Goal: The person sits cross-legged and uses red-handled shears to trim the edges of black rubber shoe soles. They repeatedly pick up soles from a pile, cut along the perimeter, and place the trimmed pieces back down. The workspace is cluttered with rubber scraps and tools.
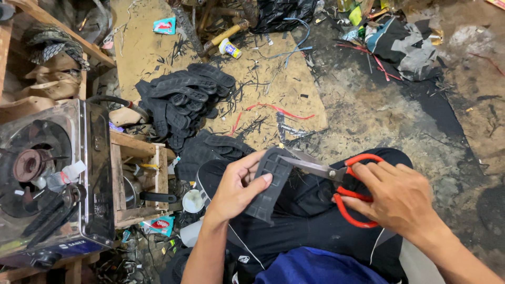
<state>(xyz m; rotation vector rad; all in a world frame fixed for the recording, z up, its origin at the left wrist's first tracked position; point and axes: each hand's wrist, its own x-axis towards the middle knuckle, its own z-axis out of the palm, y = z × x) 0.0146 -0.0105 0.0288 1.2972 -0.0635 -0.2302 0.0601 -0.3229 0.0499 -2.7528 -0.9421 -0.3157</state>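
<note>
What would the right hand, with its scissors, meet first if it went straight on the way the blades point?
The black rubber sole piece that the left hand holds; the scissors in the right hand already have their tips at its upper edge.

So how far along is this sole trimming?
Cannot tell how many are done: black soles lie piled on the board amid offcut strips. In hand: the left hand holds a sole piece while the right hand works red-handled scissors along its top edge.

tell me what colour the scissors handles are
Red-orange; the scissors in the right hand show plainly in the head view.
</note>
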